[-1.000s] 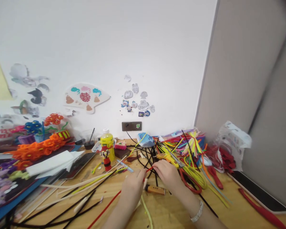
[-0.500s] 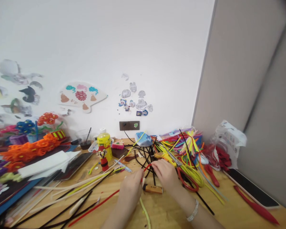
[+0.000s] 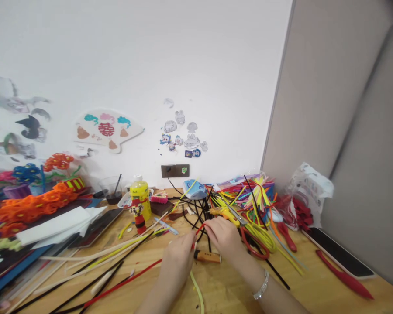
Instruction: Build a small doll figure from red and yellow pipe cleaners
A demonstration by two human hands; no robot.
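Over the front middle of the table, my left hand (image 3: 180, 253) is closed on a red pipe cleaner (image 3: 137, 276), whose long tail runs out to the lower left. My right hand (image 3: 223, 237) pinches the same pipe cleaner near its other end, and a short arched length shows between the two hands. Just below the gap lies an orange-brown lighter (image 3: 208, 257) on the table. Scissors with red handles (image 3: 253, 244) rest right of my right hand. Black pipe cleaners (image 3: 201, 209) lie crossed behind the hands. My fingertips are partly hidden.
A yellow bottle (image 3: 140, 194) stands behind a small red figure (image 3: 139, 216). Bundled coloured pipe cleaners (image 3: 258, 196) fill the back right. Orange pipe-cleaner flowers (image 3: 36, 205) lie at the left. A phone (image 3: 339, 253) and a red curved tool (image 3: 345, 274) sit at the right.
The view has shifted slightly, so everything sits a little further left. Both hands keep hold of the red pipe cleaner, and its tail now lies at a slightly different angle.
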